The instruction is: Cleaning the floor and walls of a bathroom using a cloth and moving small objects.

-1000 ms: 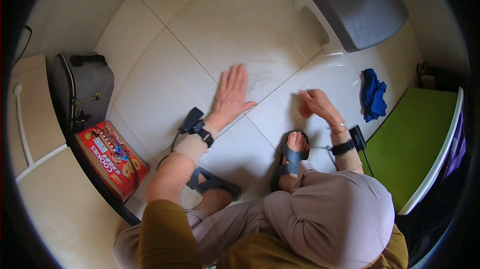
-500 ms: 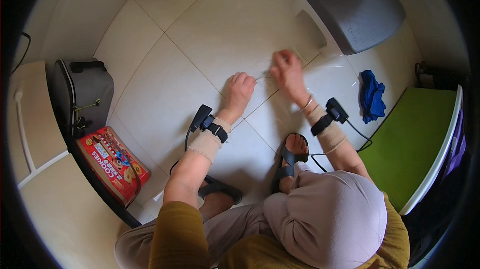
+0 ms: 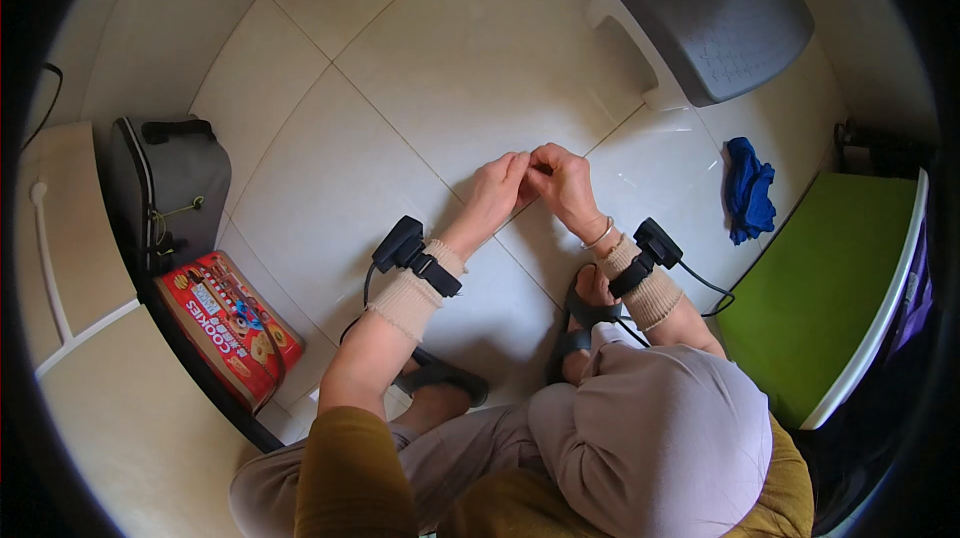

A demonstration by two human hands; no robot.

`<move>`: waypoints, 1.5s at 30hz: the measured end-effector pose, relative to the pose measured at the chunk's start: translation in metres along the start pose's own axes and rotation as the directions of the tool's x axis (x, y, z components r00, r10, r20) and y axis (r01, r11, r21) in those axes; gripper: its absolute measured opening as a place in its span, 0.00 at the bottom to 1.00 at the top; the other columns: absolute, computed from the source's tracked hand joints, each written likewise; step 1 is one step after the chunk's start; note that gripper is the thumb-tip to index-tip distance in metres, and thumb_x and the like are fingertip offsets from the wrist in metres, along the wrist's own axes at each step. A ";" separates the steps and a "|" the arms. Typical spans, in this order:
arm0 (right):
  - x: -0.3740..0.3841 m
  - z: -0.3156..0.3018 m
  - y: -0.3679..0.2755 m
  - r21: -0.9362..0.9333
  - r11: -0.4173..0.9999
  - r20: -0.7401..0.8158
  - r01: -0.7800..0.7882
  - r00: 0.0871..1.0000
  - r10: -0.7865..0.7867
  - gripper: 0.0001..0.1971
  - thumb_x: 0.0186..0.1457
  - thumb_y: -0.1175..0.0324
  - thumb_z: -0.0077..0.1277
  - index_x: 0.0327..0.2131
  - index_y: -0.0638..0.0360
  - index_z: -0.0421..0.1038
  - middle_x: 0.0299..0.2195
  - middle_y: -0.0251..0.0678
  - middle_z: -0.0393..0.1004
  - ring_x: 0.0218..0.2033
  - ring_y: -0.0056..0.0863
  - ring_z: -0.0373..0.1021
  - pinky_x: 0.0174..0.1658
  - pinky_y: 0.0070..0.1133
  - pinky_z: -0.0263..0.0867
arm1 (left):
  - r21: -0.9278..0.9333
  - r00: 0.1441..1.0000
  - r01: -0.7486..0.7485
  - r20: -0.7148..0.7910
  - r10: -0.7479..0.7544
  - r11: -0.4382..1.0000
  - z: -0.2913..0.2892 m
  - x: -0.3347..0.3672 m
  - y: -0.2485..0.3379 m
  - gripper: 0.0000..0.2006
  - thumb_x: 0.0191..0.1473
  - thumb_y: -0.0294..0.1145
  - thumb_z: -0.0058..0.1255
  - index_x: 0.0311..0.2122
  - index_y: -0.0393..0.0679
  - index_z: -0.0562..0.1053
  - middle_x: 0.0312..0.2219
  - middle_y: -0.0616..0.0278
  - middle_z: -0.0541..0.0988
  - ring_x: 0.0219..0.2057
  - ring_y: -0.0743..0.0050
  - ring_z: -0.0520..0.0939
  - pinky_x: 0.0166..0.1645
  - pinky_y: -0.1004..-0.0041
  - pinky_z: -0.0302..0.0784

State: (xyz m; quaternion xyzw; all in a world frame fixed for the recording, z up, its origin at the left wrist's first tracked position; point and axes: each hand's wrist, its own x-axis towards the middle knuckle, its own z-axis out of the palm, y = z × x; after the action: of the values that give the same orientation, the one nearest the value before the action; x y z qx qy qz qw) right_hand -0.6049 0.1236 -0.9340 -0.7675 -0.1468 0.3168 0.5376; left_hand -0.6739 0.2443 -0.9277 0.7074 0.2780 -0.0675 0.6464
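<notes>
Above the tiled floor, my left hand and my right hand meet fingertip to fingertip. The fingers of both are closed in a pinch. Whatever lies between them is too small or too hidden to make out. Each wrist has a beige knitted cuff with a black strap; a small black device sits on the left strap and another on the right. A thin bangle circles my right wrist.
A grey step stool stands at the far right, near a crumpled blue cloth. Close on the right is a green-topped, white-edged unit. On the left are a grey case and a red cookie box. My sandalled feet are below my hands.
Both hands have come together at the fingertips; they were apart, with what looked like a fine strand between them. My right hand has moved down and left.
</notes>
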 end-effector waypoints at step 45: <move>-0.006 -0.020 -0.009 0.247 0.965 -0.041 0.083 0.996 -0.075 0.14 0.52 0.76 0.44 0.44 0.61 0.68 0.33 0.37 0.71 0.28 0.22 0.69 0.32 0.18 0.65 | -0.477 0.989 0.143 0.037 -0.143 0.867 -0.020 0.023 -0.005 0.09 0.56 0.31 0.42 0.26 0.41 0.66 0.19 0.71 0.64 0.17 0.86 0.61 0.20 0.81 0.57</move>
State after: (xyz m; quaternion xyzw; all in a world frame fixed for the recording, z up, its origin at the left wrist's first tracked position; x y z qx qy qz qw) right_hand -0.5955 0.1087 -0.9188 -0.6924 -0.1279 0.2990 0.6440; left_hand -0.6628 0.2707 -0.9397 0.5034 0.3373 -0.0446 0.7943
